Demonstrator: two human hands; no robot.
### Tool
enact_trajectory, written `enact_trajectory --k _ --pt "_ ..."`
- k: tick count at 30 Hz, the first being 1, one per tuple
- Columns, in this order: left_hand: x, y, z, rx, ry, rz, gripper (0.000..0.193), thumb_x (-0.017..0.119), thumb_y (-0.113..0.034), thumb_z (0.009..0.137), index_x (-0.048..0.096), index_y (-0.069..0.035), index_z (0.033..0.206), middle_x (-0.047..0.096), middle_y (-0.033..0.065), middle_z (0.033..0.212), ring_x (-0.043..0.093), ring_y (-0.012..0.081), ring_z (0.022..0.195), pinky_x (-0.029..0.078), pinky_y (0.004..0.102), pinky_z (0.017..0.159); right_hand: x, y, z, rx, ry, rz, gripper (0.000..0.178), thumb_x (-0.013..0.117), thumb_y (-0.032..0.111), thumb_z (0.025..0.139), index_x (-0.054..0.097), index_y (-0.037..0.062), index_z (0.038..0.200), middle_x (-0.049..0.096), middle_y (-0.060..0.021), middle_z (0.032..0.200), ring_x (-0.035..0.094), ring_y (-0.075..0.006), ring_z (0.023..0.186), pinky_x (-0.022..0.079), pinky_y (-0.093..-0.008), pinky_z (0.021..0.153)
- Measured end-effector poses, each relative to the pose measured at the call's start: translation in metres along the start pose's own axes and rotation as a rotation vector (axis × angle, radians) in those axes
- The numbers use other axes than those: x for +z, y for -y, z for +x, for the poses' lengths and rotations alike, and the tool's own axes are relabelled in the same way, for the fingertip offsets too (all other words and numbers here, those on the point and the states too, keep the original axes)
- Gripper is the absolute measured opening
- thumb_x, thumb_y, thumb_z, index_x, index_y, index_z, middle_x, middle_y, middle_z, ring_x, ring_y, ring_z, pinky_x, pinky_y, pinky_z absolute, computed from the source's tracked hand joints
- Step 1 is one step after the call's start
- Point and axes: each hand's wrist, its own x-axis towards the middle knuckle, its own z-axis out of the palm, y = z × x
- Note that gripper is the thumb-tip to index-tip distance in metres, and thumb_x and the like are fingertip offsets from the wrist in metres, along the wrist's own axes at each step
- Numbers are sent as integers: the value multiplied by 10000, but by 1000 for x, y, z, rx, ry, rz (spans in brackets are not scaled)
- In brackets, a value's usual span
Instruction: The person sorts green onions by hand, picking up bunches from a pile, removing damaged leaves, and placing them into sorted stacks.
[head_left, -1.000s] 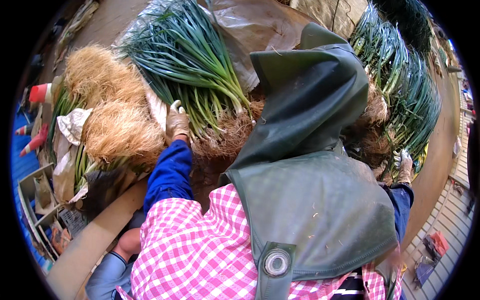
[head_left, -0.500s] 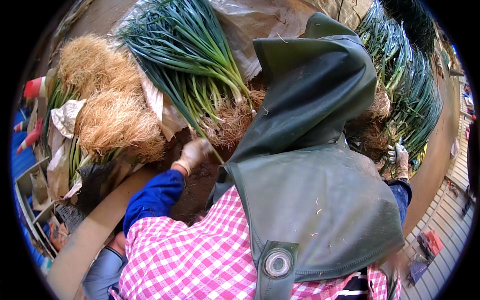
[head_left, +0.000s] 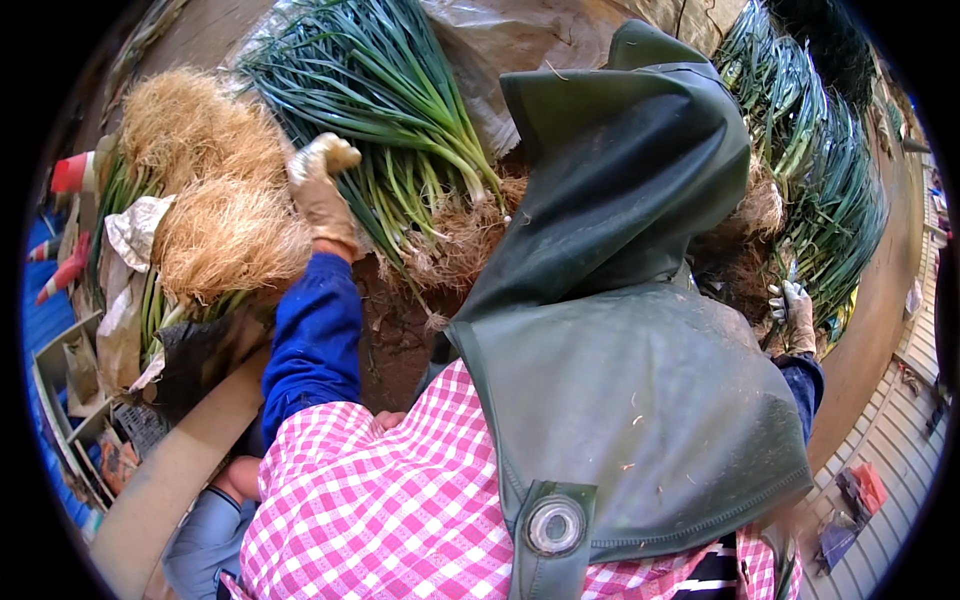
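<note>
My left hand (head_left: 325, 195), in a soiled pale glove, is raised at the left edge of a heap of green onions (head_left: 390, 120). Its fingers are curled; what they hold, if anything, I cannot make out. A single green onion stalk (head_left: 402, 275) slants down from near this hand, roots lowest. Far to the right, my gloved right hand (head_left: 797, 315) is at the root end of another green onion pile (head_left: 835, 215). Its fingers are bent, with something silvery at the tips; their grip is too small to read.
Trimmed-looking bundles with tan roots (head_left: 225, 235) lie left of my left hand. A dark green waterproof apron (head_left: 640, 400) covers my lap and rises between both piles. Plastic sheeting (head_left: 500, 60) lies behind. A grey-blue garment (head_left: 205, 545) shows at lower left.
My left hand has moved up and slightly left, from the root end of the heap to beside its leaves. The slanting stalk's roots now show. My right hand stays nearly in place.
</note>
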Motion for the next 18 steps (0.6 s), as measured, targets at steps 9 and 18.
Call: enact_trajectory --k 9,18 --pt "-103 135 -65 -659 -14 689 269 601 -279 899 617 -11 910 625 62 752 585 145 599 513 259 529 -2 -11 5 50 82 -16 170 525 259 954 545 90 957 675 -28 919 597 -133 539 437 -250 380" --pt "-98 183 -74 -844 86 571 445 667 -336 850 578 38 1074 610 117 912 570 214 608 513 322 492 22 0 2 88 106 -80 205 505 304 958 533 109 900 642 -105 650 513 -175 368 388 -297 328"
